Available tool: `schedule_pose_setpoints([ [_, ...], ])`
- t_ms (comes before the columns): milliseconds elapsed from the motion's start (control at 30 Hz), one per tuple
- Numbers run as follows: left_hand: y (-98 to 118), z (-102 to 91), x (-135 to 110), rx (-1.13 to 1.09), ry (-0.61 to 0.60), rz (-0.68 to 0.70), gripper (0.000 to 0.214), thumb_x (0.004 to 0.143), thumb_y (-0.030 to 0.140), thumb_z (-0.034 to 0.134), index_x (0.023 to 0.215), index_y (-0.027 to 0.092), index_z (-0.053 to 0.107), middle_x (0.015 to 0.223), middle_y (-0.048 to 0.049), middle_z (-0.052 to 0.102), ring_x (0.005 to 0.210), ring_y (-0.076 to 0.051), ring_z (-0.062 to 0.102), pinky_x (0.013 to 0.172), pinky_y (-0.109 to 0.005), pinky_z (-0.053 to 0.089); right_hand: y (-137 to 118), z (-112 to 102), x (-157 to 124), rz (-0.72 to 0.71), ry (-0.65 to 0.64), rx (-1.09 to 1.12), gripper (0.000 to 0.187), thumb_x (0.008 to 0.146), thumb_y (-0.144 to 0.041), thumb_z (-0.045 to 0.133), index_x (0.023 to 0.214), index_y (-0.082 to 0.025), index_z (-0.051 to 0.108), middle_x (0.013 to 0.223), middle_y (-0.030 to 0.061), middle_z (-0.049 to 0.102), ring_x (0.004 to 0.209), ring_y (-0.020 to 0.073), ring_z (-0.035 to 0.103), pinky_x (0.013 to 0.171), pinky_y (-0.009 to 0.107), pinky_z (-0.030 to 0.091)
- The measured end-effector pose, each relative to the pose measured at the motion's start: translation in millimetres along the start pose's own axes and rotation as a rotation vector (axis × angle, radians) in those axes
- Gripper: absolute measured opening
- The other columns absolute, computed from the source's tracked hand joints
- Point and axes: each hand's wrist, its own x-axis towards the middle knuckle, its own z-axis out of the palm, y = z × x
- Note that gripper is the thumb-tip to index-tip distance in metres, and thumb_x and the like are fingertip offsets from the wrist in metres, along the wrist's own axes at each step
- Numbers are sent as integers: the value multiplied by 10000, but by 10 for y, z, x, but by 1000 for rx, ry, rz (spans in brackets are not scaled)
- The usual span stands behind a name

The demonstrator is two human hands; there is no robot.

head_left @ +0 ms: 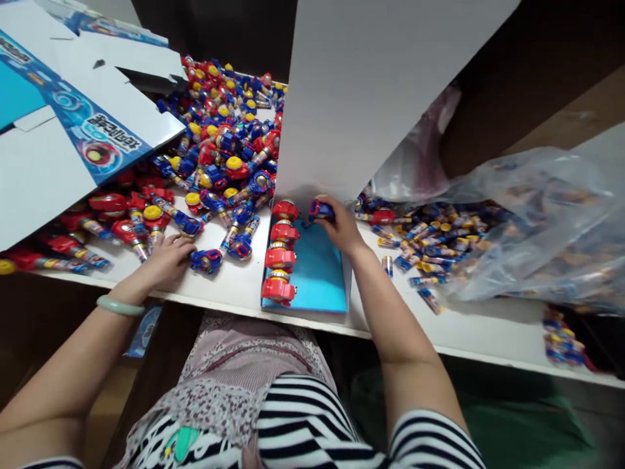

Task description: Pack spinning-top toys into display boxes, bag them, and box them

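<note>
- where the open box (317,277) meets its raised white lid (371,85), my right hand (342,228) is closed around a blue toy (321,210), held at the far end of the box's blue floor.
- four red toys (280,257) stand in a column along the left side of that floor, just beside the blue toy.
- my left hand (168,257) lies palm down on the white surface (234,286), fingers curled; i cannot tell whether they grip anything.
- a second blue toy (206,260) lies just beside those fingers.
- a jade bracelet (120,306) sits on that wrist.
- beyond, a heap of toys (224,130) in red, blue and yellow covers the surface.
- flat printed cartons (63,124) overlap the heap at left.
- a clear plastic bag (527,221) spills more pieces at right.
</note>
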Motion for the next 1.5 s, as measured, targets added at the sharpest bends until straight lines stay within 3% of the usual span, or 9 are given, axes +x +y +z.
schedule_pose_setpoints([
  [300, -64, -353, -46, -587, 288, -103, 287, 827, 429, 602, 1065, 276, 652, 956, 6, 707, 860, -208, 600, 789, -308, 487, -120, -108, -139, -7, -14, 11, 470, 914, -316, 580, 1373, -268, 491, 1406, 88, 588, 1317, 268, 549, 1141, 479, 430],
  [633, 1126, -619, 453, -1538, 155, 126, 299, 782, 417, 781, 890, 170, 652, 731, -25, 631, 636, -134, 563, 585, -253, 462, -126, -86, -175, 173, -212, -36, 554, 872, -256, 589, 1417, -242, 492, 1374, 123, 592, 1268, 318, 570, 1110, 561, 443],
  [800, 1704, -865, 719, -1443, 79, 219, 340, 810, 455, 729, 924, 164, 596, 726, -1, 592, 624, -121, 557, 571, -238, 458, -734, -237, -201, 111, 65, 16, 638, 926, -485, 586, 1505, -314, 380, 1368, 118, 578, 1236, 305, 592, 1005, 512, 546],
  [900, 2036, -971, 817, -1109, 370, 231, 246, 848, 322, 678, 1025, 169, 604, 871, -20, 645, 755, -136, 594, 695, -259, 498, -1130, -165, -137, 42, 146, 193, 776, 920, -587, 567, 1556, -356, 188, 1365, 90, 571, 1190, 261, 624, 960, 455, 584],
  [1000, 2212, -1023, 855, -823, 570, 298, 268, 867, 263, 662, 1112, 175, 601, 1021, -49, 668, 886, -159, 622, 818, -290, 515, -1235, -104, -79, 12, 293, 179, 748, 925, -607, 548, 1535, -334, 213, 1451, 94, 487, 1287, 272, 566, 1079, 489, 513],
  [1100, 1951, -957, 874, -801, 578, 369, 415, 881, 348, 699, 1243, 193, 569, 1133, -69, 653, 983, -175, 632, 890, -310, 523, -1018, -204, -196, -19, 395, 85, 654, 934, -571, 548, 1490, -321, 311, 1485, 86, 448, 1364, 293, 498, 1157, 529, 431],
  [1200, 1326, -719, 886, -791, 647, 137, 444, 876, 457, 704, 1211, 188, 592, 1055, -52, 652, 912, -167, 616, 862, -323, 519, -672, -294, -465, -10, 364, 16, 593, 919, -480, 601, 1450, -319, 392, 1420, 82, 516, 1316, 290, 543, 1132, 510, 462],
  [1300, 828, -403, 808, -706, 538, 10, 407, 812, 520, 743, 983, 157, 677, 897, -51, 645, 832, -192, 592, 855, -376, 507, -434, -210, -700, 1, 277, 28, 478, 921, -367, 607, 1380, -314, 486, 1335, 90, 591, 1246, 268, 596, 1073, 472, 517],
  [1500, 902, -41, 508, -569, 199, -47, 623, 754, 531, 758, 1261, 191, 631, 1295, -151, 560, 1168, -329, 576, 1036, -511, 480, -420, -10, -834, 53, 115, 20, 478, 910, -300, 607, 1375, -322, 495, 1345, 80, 608, 1240, 250, 605, 1043, 454, 540],
])
